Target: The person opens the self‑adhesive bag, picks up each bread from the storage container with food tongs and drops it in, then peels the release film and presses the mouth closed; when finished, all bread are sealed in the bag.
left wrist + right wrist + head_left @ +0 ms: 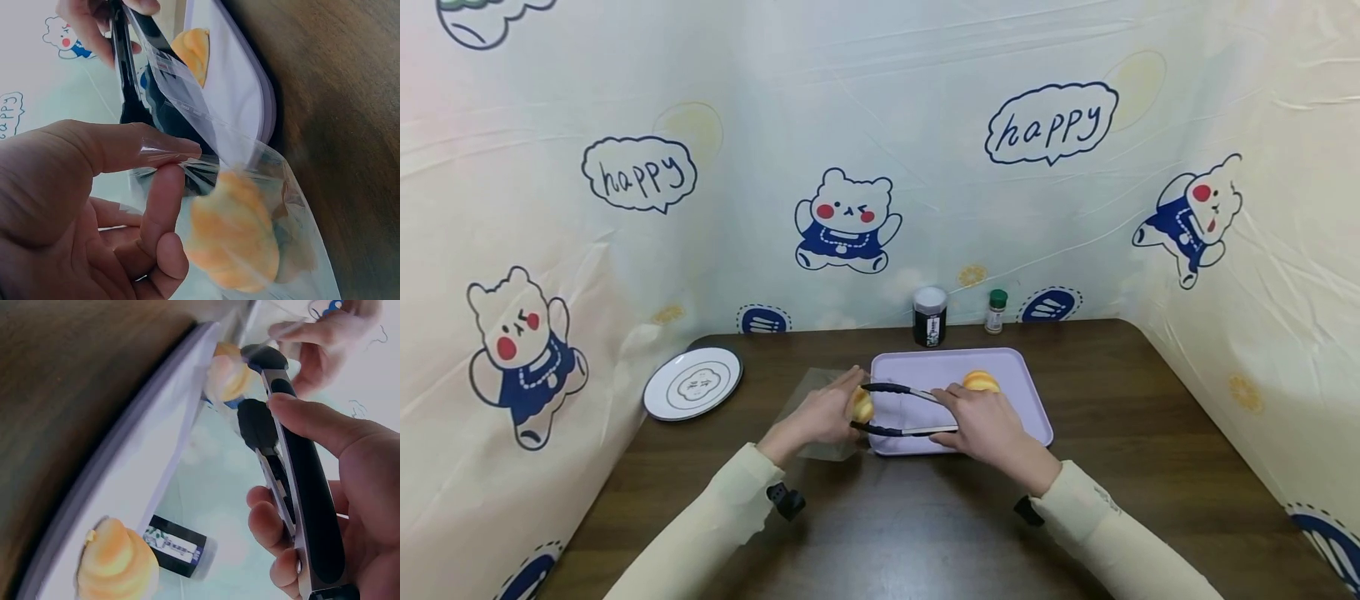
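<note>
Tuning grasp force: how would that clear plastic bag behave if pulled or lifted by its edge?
The clear plastic bag, pinched by the left hand, looks thin and creased, so probably floppy. The orange pastry inside would likely make it sag. Its glossy film may slip.

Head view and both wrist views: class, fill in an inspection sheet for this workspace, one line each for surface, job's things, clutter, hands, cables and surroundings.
Surface: dark wooden table, bare wood toward the near edge.
Job's things: black tongs; clear plastic bag with an orange pastry inside; lilac tray holding a second pastry.
Clutter: white plate at left; dark jar and small green-capped bottle behind the tray.
Hands: left hand pinches the bag's opening; right hand grips the tongs, tips at the bag's mouth.
Cables: nothing seen.
Surroundings: cartoon-bear backdrop on three sides.
</note>
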Demonstrator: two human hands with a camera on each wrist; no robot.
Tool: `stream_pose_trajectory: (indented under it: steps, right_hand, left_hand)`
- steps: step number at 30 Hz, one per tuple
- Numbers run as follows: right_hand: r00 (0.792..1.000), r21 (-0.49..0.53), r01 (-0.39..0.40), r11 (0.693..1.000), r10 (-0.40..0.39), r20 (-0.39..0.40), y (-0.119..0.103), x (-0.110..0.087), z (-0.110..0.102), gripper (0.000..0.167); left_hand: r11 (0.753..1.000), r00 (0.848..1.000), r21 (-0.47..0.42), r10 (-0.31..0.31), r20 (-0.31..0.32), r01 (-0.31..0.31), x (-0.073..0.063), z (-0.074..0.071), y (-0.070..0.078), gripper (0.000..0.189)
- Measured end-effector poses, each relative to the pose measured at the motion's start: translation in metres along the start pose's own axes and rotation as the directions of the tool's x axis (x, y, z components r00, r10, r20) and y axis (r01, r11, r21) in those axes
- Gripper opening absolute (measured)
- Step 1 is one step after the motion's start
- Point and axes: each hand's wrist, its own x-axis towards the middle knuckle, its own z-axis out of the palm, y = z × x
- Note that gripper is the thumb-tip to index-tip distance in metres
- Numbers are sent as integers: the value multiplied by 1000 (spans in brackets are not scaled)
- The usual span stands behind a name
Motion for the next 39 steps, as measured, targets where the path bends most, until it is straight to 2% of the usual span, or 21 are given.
stream_pose_trajectory:
  steps: [9,15,18,22,28,34,39]
  right_hand:
    - [997,131,-58,990,50,66,17,-12,-22,65]
    - [988,132,-135,982,123,98,41,-22,-32,64]
    - [969,127,-212,969,192,153,56,-27,-36,65]
    - [935,103,-307,946,280,218,73,-34,-40,69]
    - [891,76,-401,913,369,265,92,-46,-41,74]
    - [843,71,-475,877,431,322,102,-54,-43,78]
    - [816,70,-502,862,445,370,106,-57,-44,77]
  left_hand:
    - [998,998,-24,-57,4,57,2,-5,-3,102]
    - [993,993,-40,-112,28,113,2,-8,-5,101]
    - [992,993,-43,-113,33,114,2,-8,-6,102]
    - [996,996,-24,-85,18,86,1,-7,-7,104]
    - [998,998,-20,-61,7,62,1,-7,-7,104]
    - [997,998,-29,-68,6,68,1,-8,-6,104]
    - [995,996,-49,-85,17,85,1,-8,-5,104]
